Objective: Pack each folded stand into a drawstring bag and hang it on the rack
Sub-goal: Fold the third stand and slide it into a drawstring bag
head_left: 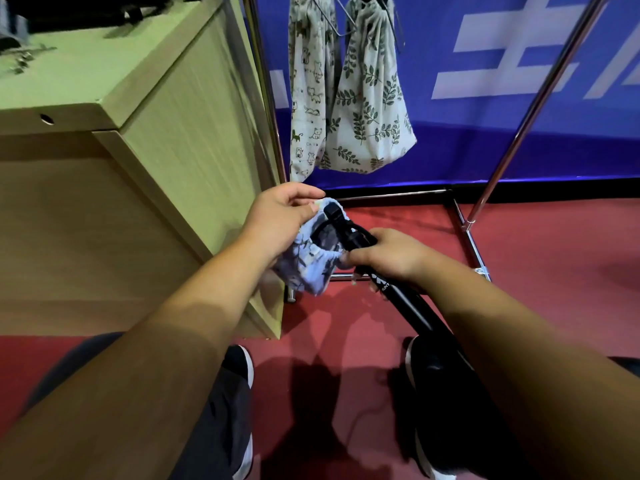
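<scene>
A black folded stand slants from lower right up to the left, its top end poking into the mouth of a pale blue drawstring bag. My right hand grips the stand's shaft just below the bag's opening. My left hand pinches the bag's rim and holds the mouth apart. Two filled drawstring bags hang on the metal rack behind: a cat-print bag and a leaf-print bag.
A light wooden table stands close on the left, its corner beside my left hand. The rack's base bars lie on the red floor. A blue banner backs the rack. My two shoes are below.
</scene>
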A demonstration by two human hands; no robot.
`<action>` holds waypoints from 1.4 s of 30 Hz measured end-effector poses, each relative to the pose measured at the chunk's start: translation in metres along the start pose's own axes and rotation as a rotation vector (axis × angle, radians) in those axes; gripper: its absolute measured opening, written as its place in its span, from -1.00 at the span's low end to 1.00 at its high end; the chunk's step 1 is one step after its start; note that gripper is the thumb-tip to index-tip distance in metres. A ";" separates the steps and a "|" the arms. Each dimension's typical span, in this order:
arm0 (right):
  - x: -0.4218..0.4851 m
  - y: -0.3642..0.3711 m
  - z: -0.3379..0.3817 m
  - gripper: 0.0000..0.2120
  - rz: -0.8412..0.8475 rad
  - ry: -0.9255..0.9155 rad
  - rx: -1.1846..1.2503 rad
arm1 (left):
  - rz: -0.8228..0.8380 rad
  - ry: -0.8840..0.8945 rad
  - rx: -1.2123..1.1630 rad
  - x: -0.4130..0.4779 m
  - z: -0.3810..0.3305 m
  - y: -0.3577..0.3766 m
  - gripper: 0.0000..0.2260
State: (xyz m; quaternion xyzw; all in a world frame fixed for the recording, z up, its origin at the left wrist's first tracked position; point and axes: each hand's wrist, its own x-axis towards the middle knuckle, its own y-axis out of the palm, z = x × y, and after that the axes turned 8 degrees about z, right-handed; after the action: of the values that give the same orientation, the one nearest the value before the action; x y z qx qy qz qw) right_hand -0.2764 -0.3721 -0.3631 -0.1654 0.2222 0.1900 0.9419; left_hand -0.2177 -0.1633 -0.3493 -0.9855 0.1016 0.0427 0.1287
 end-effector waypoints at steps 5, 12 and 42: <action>-0.004 -0.001 0.007 -0.78 0.100 -0.006 0.060 | 0.023 -0.038 0.024 -0.001 0.002 0.006 -0.70; 0.004 0.002 0.002 -0.76 -0.085 0.030 0.123 | 0.038 -0.007 0.121 0.005 0.010 0.005 -0.71; 0.005 0.007 -0.008 -0.74 0.106 0.206 0.015 | 0.185 0.014 -0.178 -0.006 -0.014 0.015 -0.80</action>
State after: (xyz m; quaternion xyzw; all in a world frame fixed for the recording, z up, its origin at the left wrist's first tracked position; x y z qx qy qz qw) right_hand -0.2779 -0.3678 -0.3744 -0.1647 0.3276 0.2201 0.9039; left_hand -0.2258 -0.1797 -0.3389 -0.9797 0.1888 0.0565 0.0354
